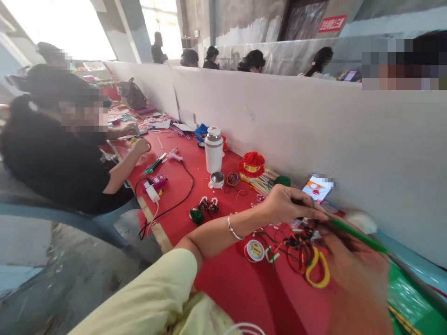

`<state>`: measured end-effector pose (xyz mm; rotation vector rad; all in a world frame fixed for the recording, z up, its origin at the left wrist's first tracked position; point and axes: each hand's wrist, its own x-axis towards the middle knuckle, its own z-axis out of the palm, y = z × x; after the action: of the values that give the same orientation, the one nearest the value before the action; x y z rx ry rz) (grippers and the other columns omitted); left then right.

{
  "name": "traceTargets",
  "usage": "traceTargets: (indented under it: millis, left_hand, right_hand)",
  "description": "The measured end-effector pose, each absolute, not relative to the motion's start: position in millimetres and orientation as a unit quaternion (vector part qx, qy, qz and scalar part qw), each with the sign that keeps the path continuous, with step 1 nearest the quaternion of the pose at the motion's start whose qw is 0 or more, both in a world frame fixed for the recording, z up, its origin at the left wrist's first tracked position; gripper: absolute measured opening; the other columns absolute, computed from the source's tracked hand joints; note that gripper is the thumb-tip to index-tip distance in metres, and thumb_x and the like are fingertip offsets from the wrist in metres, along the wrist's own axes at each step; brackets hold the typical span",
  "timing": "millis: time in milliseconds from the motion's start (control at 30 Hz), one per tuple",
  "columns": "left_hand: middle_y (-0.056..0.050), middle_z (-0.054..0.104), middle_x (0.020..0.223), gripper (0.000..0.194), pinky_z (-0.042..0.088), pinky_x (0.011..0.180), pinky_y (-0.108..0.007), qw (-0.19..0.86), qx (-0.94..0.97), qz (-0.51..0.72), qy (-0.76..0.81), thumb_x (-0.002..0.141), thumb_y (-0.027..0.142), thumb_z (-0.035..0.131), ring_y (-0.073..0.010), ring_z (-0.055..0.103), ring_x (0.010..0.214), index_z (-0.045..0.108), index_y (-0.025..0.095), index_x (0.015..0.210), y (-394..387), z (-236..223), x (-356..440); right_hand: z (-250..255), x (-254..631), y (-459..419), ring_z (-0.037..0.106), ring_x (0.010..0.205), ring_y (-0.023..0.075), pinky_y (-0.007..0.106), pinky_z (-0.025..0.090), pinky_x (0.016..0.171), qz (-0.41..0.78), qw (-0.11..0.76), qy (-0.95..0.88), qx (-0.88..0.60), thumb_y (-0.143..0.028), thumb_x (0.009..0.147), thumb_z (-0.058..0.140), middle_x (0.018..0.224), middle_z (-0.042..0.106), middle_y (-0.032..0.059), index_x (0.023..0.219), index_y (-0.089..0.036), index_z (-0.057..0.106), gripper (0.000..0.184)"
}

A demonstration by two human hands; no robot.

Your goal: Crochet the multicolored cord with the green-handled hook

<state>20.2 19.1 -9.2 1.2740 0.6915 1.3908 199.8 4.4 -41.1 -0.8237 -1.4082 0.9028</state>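
Observation:
My left hand (288, 204) reaches out over the red table (223, 274), fingers pinched on the end of a thin green stem (356, 235). A silver bracelet (233, 228) sits on that wrist, below a pale yellow sleeve. My right hand (356, 274) is close to the camera and blurred, its fingers closed around the same green stem. Under both hands lie tangled dark wires, a yellow loop (317, 270) and a small roll of thread (254, 250).
A phone (317, 188) leans on the white partition (314, 125). A white flask (213, 150), its cup (217, 179), a red paper flower (251, 164) and a glue gun (173, 155) with black cable sit further left. A person in black (59, 158) works beside me.

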Motion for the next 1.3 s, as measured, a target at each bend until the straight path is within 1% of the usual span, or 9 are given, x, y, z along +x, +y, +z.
traceTargets:
  millis: [133,233,367,533,667,833,933,1100,1300]
  left_hand:
    - [-0.007,0.079,0.078,0.053,0.057,0.068,-0.031,0.505,0.524,0.617,0.3,0.055,0.057,0.102,-0.0156,0.069,0.07,0.071,0.016,0.058,17.5,-18.6,23.1]
    - [-0.009,0.081,0.08,0.054,0.058,0.065,-0.031,0.511,0.547,0.587,0.309,0.053,0.06,0.103,-0.0166,0.07,0.068,0.073,0.015,0.059,11.1,-19.5,19.9]
    - [-0.009,0.08,0.074,0.054,0.059,0.066,-0.031,0.486,0.558,0.593,0.317,0.053,0.062,0.103,-0.0175,0.071,0.067,0.076,0.015,0.059,2.0,-14.0,13.9]
    - [-0.007,0.079,0.073,0.042,0.057,0.064,-0.028,0.478,0.559,0.607,0.301,0.06,0.047,0.105,-0.0146,0.069,0.064,0.085,0.014,0.077,-1.4,-8.5,11.7]
    - [-0.006,0.079,0.072,0.054,0.06,0.06,-0.03,0.515,0.538,0.6,0.291,0.062,0.045,0.105,-0.015,0.069,0.059,0.087,0.013,0.102,-0.5,-10.3,13.2]
    - [-0.004,0.08,0.071,0.063,0.062,0.061,-0.03,0.537,0.521,0.601,0.282,0.061,0.044,0.105,-0.0145,0.07,0.058,0.086,0.014,0.113,0.1,-13.0,13.5]
    - [-0.006,0.081,0.073,0.063,0.062,0.062,-0.03,0.526,0.526,0.604,0.287,0.061,0.045,0.105,-0.0147,0.071,0.06,0.086,0.013,0.111,0.7,-13.4,13.2]
    - [-0.003,0.079,0.071,0.063,0.058,0.059,-0.026,0.499,0.543,0.604,0.303,0.064,0.041,0.104,-0.0118,0.067,0.058,0.085,0.014,0.118,0.4,-11.6,9.7]
    - [-0.006,0.083,0.092,0.07,0.056,0.062,-0.023,0.471,0.57,0.592,0.319,0.076,0.026,0.094,-0.0115,0.069,0.068,0.074,0.018,0.142,-7.4,-4.2,1.3]
  right_hand:
    - [-42.6,207.5,4.5,0.079,0.075,0.0214,0.034,0.069,0.066,0.471,0.589,-0.55,-0.359,-0.033,0.073,0.094,0.093,0.084,0.003,0.104,-0.028,0.081,0.033]
    - [-42.3,214.0,4.2,0.076,0.077,0.0198,0.032,0.066,0.064,0.479,0.575,-0.571,-0.339,-0.038,0.078,0.091,0.096,0.081,0.0036,0.098,-0.027,0.079,0.026]
    - [-40.2,215.3,2.1,0.069,0.074,0.0173,0.03,0.058,0.064,0.426,0.557,-0.623,-0.346,-0.044,0.089,0.082,0.083,0.075,0.0016,0.089,-0.024,0.08,0.02]
    - [-34.9,210.2,-4.4,0.071,0.081,0.0195,0.032,0.06,0.069,0.389,0.566,-0.634,-0.356,-0.048,0.091,0.079,0.091,0.079,0.003,0.099,-0.026,0.082,0.024]
    - [-28.1,206.9,-10.3,0.073,0.074,0.0193,0.033,0.065,0.061,0.484,0.553,-0.586,-0.342,-0.055,0.091,0.078,0.098,0.08,0.0045,0.102,-0.027,0.082,0.031]
    - [-21.0,197.0,-12.9,0.072,0.063,0.0196,0.038,0.067,0.058,0.597,0.543,-0.502,-0.311,-0.058,0.087,0.081,0.079,0.075,-0.0001,0.097,-0.028,0.079,0.032]
    - [-23.6,194.4,-11.2,0.075,0.07,0.0212,0.038,0.067,0.065,0.549,0.57,-0.516,-0.328,-0.056,0.087,0.082,0.074,0.075,-0.0005,0.091,-0.027,0.079,0.029]
    - [-23.7,198.9,-14.8,0.077,0.083,0.0206,0.034,0.064,0.077,0.332,0.595,-0.623,-0.384,-0.043,0.092,0.08,0.091,0.085,0.0018,0.094,-0.026,0.086,0.018]
    - [-12.6,195.4,-22.1,0.082,0.092,0.0217,0.038,0.066,0.089,0.269,0.63,-0.636,-0.355,-0.04,0.099,0.073,0.098,0.088,0.0017,0.098,-0.029,0.087,0.018]
